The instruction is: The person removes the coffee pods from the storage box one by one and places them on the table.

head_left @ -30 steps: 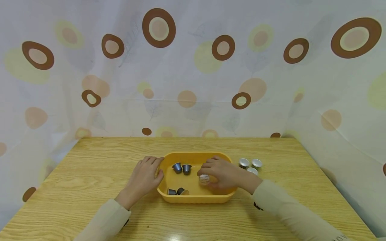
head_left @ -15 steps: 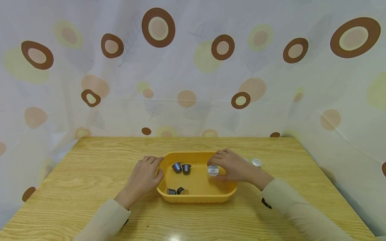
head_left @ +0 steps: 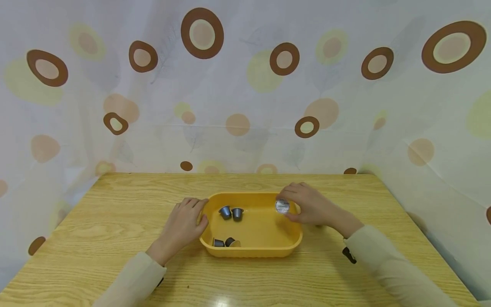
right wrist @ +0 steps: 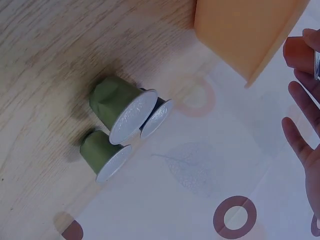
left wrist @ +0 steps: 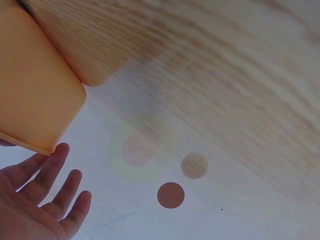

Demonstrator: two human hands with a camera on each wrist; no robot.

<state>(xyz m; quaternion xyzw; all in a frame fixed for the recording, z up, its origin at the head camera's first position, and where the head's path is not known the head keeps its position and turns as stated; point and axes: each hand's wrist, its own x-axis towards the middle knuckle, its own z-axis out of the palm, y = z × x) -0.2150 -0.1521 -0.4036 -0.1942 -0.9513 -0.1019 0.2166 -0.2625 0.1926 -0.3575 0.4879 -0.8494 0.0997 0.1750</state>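
Observation:
My right hand (head_left: 310, 204) pinches a coffee capsule (head_left: 282, 206) over the right end of the yellow tray (head_left: 251, 253). The capsule's printed silver lid faces the head camera; its orange-brown body (right wrist: 299, 55) appears in the right wrist view. With the thumb inside and fingers outside, my left hand (head_left: 186, 224) grips the tray's left rim. Inside the tray, a blue capsule (head_left: 225, 212) and a grey one (head_left: 237, 214) lie at the back left. A dark capsule (head_left: 218, 242) and another with a gold lid (head_left: 235, 243) lie by the front wall.
Three green capsules stand lids up on the wooden table beside the tray: a large-looking one (right wrist: 115, 102), a nearer one (right wrist: 100, 152) and one partly covered (right wrist: 157, 119). My right hand hides them in the head view. A patterned cloth (head_left: 238, 85) hangs behind the table.
My right hand has lifted the capsule from low in the tray and carried it right and back, to the tray's right end. My left hand has stayed on the rim.

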